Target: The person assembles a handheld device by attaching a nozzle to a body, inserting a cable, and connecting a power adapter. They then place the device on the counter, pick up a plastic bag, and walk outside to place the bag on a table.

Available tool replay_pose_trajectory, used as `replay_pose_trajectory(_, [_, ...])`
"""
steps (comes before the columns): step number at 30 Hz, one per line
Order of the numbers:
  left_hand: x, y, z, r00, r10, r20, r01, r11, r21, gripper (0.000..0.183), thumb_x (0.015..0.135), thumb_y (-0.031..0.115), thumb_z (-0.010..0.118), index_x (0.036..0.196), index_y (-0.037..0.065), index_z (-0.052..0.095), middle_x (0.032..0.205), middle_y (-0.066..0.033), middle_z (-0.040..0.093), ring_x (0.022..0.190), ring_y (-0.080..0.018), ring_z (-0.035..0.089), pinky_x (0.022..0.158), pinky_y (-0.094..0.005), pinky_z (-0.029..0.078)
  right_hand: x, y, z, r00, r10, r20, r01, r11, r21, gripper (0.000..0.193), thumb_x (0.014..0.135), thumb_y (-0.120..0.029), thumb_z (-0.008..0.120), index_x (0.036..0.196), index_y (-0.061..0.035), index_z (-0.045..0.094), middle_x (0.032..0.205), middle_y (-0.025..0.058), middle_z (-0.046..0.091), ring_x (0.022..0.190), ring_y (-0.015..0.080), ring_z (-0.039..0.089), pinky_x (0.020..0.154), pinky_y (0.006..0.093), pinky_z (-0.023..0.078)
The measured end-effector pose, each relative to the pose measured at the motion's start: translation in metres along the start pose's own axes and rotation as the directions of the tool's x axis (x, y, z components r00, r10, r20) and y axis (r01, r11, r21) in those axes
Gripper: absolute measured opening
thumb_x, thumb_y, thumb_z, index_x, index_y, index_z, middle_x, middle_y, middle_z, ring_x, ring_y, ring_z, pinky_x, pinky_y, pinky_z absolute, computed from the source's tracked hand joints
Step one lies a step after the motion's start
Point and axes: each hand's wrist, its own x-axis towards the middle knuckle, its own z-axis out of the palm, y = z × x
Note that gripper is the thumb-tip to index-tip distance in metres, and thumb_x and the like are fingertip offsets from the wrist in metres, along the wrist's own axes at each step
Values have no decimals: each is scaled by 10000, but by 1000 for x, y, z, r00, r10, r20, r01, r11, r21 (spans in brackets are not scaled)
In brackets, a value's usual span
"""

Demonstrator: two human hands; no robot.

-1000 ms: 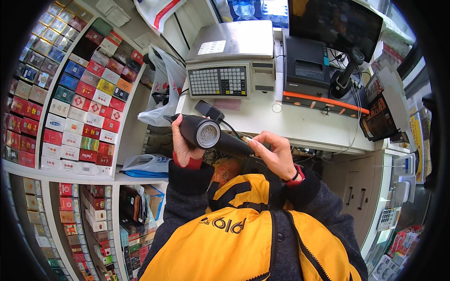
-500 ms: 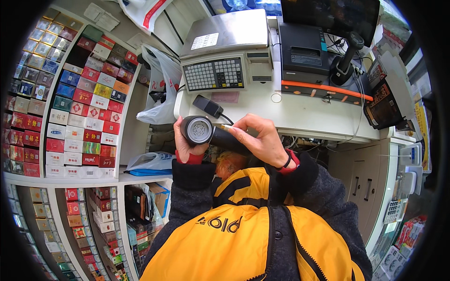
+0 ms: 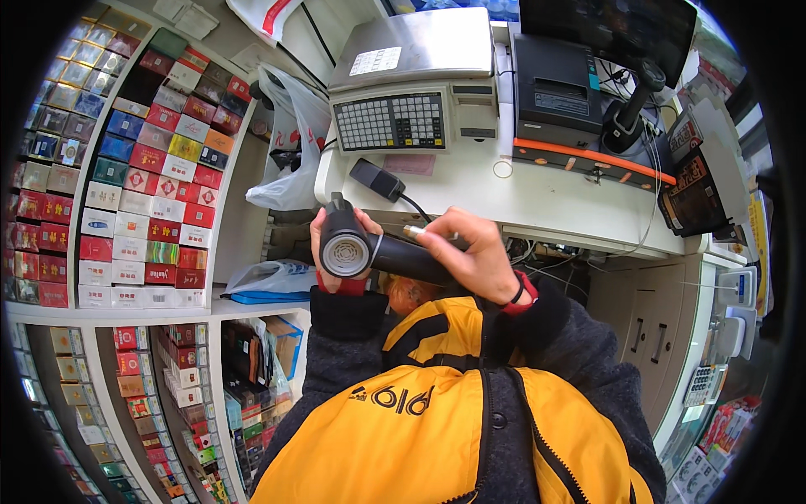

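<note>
Left grip (image 3: 319,244) clamps around a black dryer-like device (image 3: 395,256), and right grip (image 3: 472,256) pinches a small plug (image 3: 411,231), not connected to it.

Left grip (image 3: 318,252) holds a black grilled device (image 3: 401,258); right grip (image 3: 475,256) pinches a pale-tipped object (image 3: 412,231).

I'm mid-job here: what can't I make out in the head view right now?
All in the head view:
Left hand: palm mostly hidden behind the black device.
Black device's far end: covered by the right hand.
Small item pinched in the right hand: too small to identify.
Monitor: upper part cut off by the top edge.
</note>
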Motion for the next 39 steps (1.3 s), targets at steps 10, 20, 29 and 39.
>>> replay_pose_trajectory(10, [-14, 21, 4, 992, 123, 38, -126, 989, 81, 456, 774, 318, 732, 995, -20, 521, 934, -135, 581, 876, -235, 600, 861, -331, 504, -14, 42, -40, 920, 329, -213, -296, 939, 174, 156, 916, -127, 667, 845, 11, 653, 651, -75, 516, 599, 5, 416, 525, 186, 323])
replay_pose_trajectory(20, [-17, 15, 24, 886, -98, 453, 195, 965, -173, 435, 663, 80, 830, 942, 20, 502, 838, -83, 484, 735, -174, 559, 751, -290, 570, -26, 43, -38, 917, 397, -38, -374, 888, 267, 163, 946, -158, 631, 879, -9, 633, 672, -51, 539, 597, 22, 466, 538, 188, 371])
replay_pose_trajectory(29, [1, 4, 3, 346, 24, 938, 464, 865, -193, 293, 791, 21, 717, 922, -52, 465, 824, -180, 501, 685, -291, 640, 583, -361, 651, -30, 27, -30, 934, 274, 227, -344, 860, 377, 176, 924, -173, 664, 913, 3, 673, 774, -13, 630, 744, 50, 546, 691, 217, 448])
replay_pose_trajectory(39, [-6, -9, 7, 261, 90, 961, 460, 864, -206, 156, 854, -32, 580, 919, -73, 445, 814, -211, 491, 652, -331, 657, 589, -468, 637, -31, 15, -28, 918, 187, 350, -316, 877, 362, 220, 924, -208, 665, 874, 6, 659, 713, 21, 638, 633, 61, 591, 581, 226, 483])
